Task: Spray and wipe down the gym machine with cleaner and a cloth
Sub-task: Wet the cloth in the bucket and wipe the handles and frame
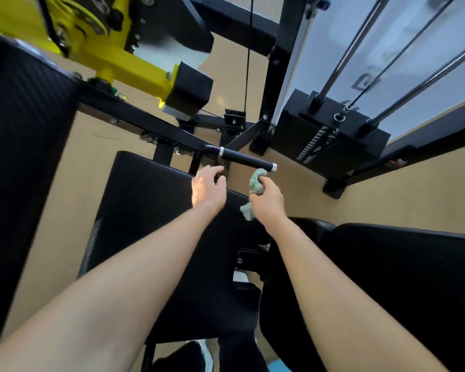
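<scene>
Pale green cloth (257,183), bunched into a wad, sat in the right hand (267,201) just right of the frame's centre. The fingers were curled tightly round it, and a loose tail hung out below the palm. The wad lay just beneath the outer end of the black grip handle (246,158), near its silver end ring; contact could not be told. The left hand (208,187) was just beside it, at the far corner of the black seat pad (151,224), fingers curled near the handle's bent tube; whether they grasped anything could not be told. At upper right stood the weight stack (325,135) under chrome guide rods (356,42). A yellow lever arm (134,68) filled the upper left, above the tan floor (65,170).
</scene>
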`<state>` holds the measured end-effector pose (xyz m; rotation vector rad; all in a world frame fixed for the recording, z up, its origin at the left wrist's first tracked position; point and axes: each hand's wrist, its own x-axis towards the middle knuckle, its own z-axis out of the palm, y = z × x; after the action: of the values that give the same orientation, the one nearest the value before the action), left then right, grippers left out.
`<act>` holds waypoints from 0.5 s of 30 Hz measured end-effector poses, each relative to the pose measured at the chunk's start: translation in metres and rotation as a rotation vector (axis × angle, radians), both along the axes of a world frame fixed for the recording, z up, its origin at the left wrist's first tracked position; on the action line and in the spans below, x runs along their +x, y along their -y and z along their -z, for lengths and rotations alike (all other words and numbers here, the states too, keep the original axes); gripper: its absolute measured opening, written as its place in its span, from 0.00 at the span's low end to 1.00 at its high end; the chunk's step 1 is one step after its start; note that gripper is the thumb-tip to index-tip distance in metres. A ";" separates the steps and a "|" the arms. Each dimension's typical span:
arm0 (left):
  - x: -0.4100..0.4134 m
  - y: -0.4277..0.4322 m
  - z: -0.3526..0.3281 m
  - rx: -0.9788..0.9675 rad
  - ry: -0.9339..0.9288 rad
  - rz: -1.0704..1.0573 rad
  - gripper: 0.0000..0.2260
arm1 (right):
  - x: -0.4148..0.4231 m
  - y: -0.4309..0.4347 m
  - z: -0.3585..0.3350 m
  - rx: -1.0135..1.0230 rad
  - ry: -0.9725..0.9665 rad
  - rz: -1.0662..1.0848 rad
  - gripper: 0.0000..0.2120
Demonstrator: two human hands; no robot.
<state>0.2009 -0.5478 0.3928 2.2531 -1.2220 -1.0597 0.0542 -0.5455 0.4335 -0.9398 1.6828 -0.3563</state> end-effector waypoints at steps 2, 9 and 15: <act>-0.015 -0.039 -0.029 -0.081 -0.056 0.007 0.10 | 0.002 -0.032 -0.026 -0.010 0.200 0.109 0.25; -0.034 -0.176 -0.141 -0.162 -0.566 -0.078 0.09 | -0.011 -0.161 -0.111 -0.010 0.552 0.344 0.17; -0.009 -0.262 -0.203 -0.200 -0.640 0.019 0.03 | -0.013 -0.254 -0.168 -0.181 0.403 0.290 0.12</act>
<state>0.1918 -0.2859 0.5960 1.5665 -1.0088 -1.4394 0.0411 -0.2915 0.6018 -0.6931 1.4262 -0.8468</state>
